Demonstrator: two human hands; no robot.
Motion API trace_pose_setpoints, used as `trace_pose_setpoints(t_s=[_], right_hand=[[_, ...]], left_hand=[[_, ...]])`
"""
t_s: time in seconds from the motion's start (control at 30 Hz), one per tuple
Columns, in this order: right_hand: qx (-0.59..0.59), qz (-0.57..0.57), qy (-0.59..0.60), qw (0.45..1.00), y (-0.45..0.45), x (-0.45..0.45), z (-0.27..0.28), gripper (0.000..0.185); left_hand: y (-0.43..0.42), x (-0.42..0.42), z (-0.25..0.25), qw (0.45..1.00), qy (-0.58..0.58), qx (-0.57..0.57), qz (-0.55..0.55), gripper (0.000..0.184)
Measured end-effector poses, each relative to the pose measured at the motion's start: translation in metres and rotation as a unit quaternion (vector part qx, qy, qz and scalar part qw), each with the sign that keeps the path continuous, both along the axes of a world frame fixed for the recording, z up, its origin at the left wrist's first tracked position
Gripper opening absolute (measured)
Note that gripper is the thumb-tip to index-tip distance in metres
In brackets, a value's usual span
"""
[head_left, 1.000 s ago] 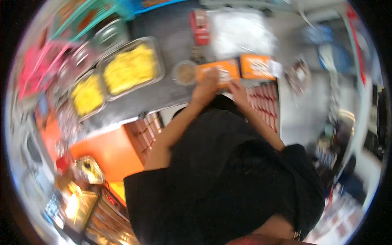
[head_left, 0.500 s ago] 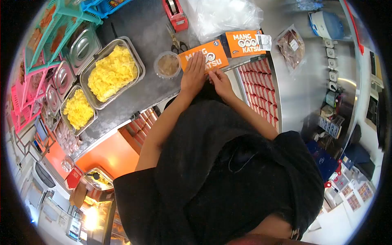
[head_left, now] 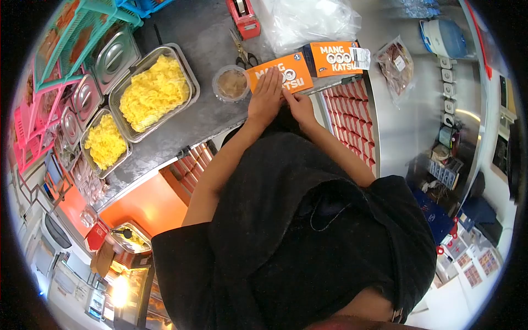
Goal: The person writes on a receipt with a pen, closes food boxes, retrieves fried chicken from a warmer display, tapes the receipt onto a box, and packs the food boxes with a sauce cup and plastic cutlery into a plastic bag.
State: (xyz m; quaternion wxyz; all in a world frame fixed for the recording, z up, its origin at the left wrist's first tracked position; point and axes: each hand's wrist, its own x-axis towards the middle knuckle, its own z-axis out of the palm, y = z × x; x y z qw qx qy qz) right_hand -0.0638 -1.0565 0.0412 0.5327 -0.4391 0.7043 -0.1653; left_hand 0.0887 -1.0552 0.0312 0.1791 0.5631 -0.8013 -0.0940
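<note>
An orange food box [head_left: 300,82] with white "MANG KATSU" lettering lies near the counter's front edge. My left hand [head_left: 265,100] rests on its top with the fingers stretched out flat. At the box's near edge, my right hand [head_left: 301,110] has its fingers closed in a pinch on the cardboard; the fingertips are partly hidden. A second orange box [head_left: 334,57] of the same print sits just to the right, with a white label on its corner. Left of the first box stands a round clear tub [head_left: 231,83] with brownish contents.
Scissors [head_left: 246,56] and a red tape dispenser [head_left: 244,19] lie behind the tub, beside clear plastic bags [head_left: 308,22]. Trays of yellow food [head_left: 154,93] stand at left, near colored baskets [head_left: 82,38]. A bagged item [head_left: 395,66] is on the steel surface at right.
The view has shifted slightly, so the counter things appear a little further right. Both hands stay at the same box, the left still flat on top and the right still at its edge.
</note>
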Motion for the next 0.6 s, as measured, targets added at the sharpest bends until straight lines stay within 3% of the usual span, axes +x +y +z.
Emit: trace_pose_setpoints(t_s=[0.2, 0.3, 0.43, 0.53, 0.57, 0.6], right_hand=[[0.002, 0.009, -0.073, 0.997, 0.0, -0.013, -0.02, 0.041], [-0.08, 0.092, -0.11, 0.986, 0.005, -0.027, -0.03, 0.031], [-0.141, 0.177, -0.077, 0.971, 0.0, -0.038, -0.015, 0.023], [-0.188, 0.196, 0.028, 0.962, -0.003, -0.034, -0.02, 0.021], [-0.274, 0.201, 0.075, 0.937, -0.004, -0.03, -0.023, 0.018], [-0.282, 0.209, 0.109, 0.93, -0.003, -0.032, -0.025, 0.018]], left_hand=[[0.001, -0.001, 0.0, 1.0, -0.006, 0.005, 0.0, 0.069], [-0.002, 0.001, 0.003, 1.0, 0.012, 0.028, -0.002, 0.068], [-0.002, 0.0, -0.002, 0.999, 0.018, 0.035, -0.016, 0.067], [-0.004, 0.003, 0.0, 0.999, -0.003, 0.037, -0.026, 0.067], [-0.006, 0.004, 0.002, 0.999, -0.01, 0.036, -0.03, 0.068], [-0.004, 0.003, 0.004, 0.999, -0.017, 0.037, -0.034, 0.069]])
